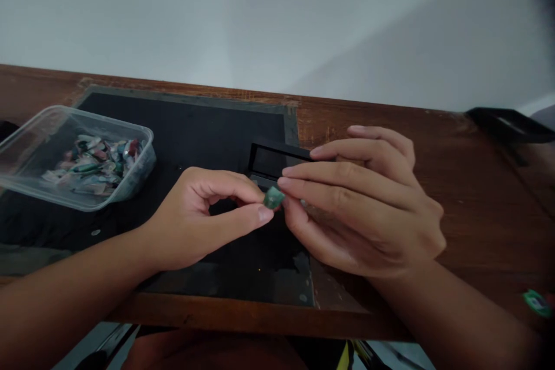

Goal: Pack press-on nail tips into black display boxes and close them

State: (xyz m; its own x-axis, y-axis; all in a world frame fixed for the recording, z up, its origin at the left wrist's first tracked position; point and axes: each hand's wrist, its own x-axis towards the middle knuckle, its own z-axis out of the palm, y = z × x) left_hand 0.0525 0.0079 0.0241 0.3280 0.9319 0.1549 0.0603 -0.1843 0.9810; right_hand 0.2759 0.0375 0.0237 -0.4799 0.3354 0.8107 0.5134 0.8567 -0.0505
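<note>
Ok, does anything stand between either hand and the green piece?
Nothing visible. The left hand pinches the green piece; the right hand's fingertips are right beside it, contact unclear. The black case lies behind, not between.

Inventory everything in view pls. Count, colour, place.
Green stone-like piece: 1, green, pinched in left hand
Plastic tub: 1, clear, left end of table
Small mixed pieces: many, uncountable, multicoloured, in tub
Framed rectangular object: 1, black, on mat behind the hands
Mat: 1, black, on table
Table: 1, brown wood, across view
Unclear object: 1, black, far right of table
Round item: 1, mostly green, right edge, blurred
Yellow item: 1, yellow, below table edge, partly hidden
Wall: 1, pale grey, behind table
Left hand: 1, bare, centre-left
Right hand: 1, bare, centre-right, fingertips at the piece
</note>
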